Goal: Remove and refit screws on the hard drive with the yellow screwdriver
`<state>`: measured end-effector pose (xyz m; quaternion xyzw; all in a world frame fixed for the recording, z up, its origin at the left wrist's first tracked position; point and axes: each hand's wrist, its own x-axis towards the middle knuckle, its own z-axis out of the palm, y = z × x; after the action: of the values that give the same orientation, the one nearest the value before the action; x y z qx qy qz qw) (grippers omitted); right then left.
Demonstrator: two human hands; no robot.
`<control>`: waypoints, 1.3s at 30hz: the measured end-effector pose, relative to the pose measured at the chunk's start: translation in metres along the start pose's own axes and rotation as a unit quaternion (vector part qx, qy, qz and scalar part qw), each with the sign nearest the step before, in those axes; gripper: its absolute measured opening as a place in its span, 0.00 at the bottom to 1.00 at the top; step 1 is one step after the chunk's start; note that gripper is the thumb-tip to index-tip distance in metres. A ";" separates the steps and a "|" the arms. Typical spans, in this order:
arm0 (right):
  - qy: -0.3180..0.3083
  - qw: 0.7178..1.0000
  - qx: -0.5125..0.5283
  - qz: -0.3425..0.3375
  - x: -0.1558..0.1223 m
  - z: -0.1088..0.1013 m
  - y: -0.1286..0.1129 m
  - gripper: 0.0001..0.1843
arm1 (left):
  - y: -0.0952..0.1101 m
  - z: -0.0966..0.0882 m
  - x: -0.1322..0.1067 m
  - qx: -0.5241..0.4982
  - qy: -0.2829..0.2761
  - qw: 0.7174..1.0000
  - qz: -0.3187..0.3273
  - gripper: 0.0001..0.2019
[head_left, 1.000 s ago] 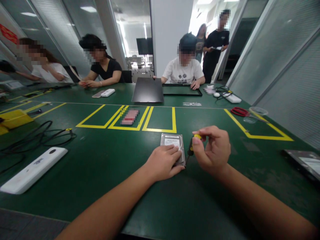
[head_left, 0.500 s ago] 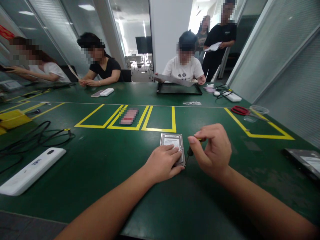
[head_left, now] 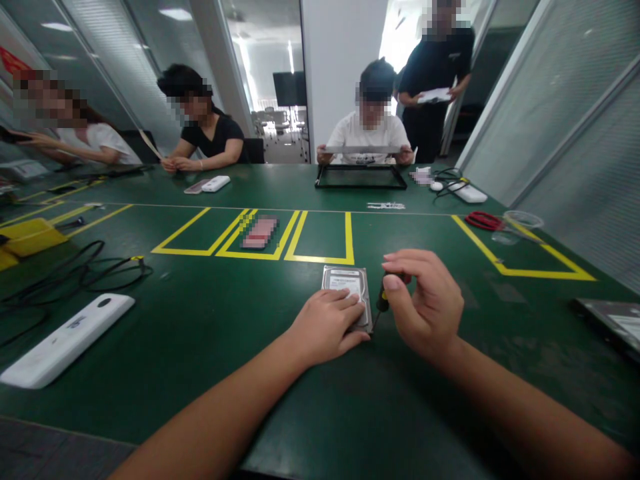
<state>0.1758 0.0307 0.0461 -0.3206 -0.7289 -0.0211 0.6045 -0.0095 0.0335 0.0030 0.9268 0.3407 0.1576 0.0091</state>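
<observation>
Hard drive (head_left: pixel 344 275) sits under my L hand (head_left: pixel 324 325), laid flat, pressing; R hand (head_left: pixel 425 303) pinches screwdriver (head_left: pixel 383 298), tip by L thumb (head_left: pixel 355 341) (contact's hard to see). Best pin drive firmly, twist w/ fingertips.

Your screwdriver (head_left: pixel 383 299), right of centre, is black and yellow. Your drive (head_left: pixel 345 281) is silver, your table (head_left: pixel 240 310) green with yellow stripes (head_left: pixel 320 259).

Grey-framed glass partitions with pale slatted blinds (head_left: pixel 100 40) line the left, a similar slatted glass wall (head_left: pixel 590 127) the right, and a smooth white pillar (head_left: pixel 345 67) stands between bright openings. A dark rectangular screen (head_left: pixel 289 89) shows beyond; dark grey flooring (head_left: pixel 40 447) edges a wide green table (head_left: pixel 200 320).
</observation>
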 end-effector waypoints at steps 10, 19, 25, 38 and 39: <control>0.022 0.998 0.035 0.052 0.000 0.002 -0.003 0.09 | -0.001 -0.001 0.000 -0.001 -0.008 1.000 0.004 0.20; 0.011 0.999 0.037 0.028 0.000 0.000 -0.004 0.04 | -0.002 -0.002 0.000 -0.004 -0.004 1.000 0.006 0.20; 0.014 0.999 0.009 0.028 -0.001 0.002 -0.003 0.09 | -0.002 -0.001 0.000 -0.008 -0.003 1.000 0.007 0.19; 0.032 0.999 0.000 -0.003 0.002 0.002 0.000 0.10 | -0.002 0.000 0.000 -0.021 -0.006 1.000 0.002 0.22; 0.030 1.000 -0.005 -0.007 0.003 0.001 -0.001 0.10 | -0.002 0.000 0.000 -0.020 -0.005 1.000 0.003 0.22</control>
<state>0.1741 0.0318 0.0484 -0.3176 -0.7126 -0.0386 0.6244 -0.0111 0.0354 0.0026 0.9282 0.3348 0.1594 0.0293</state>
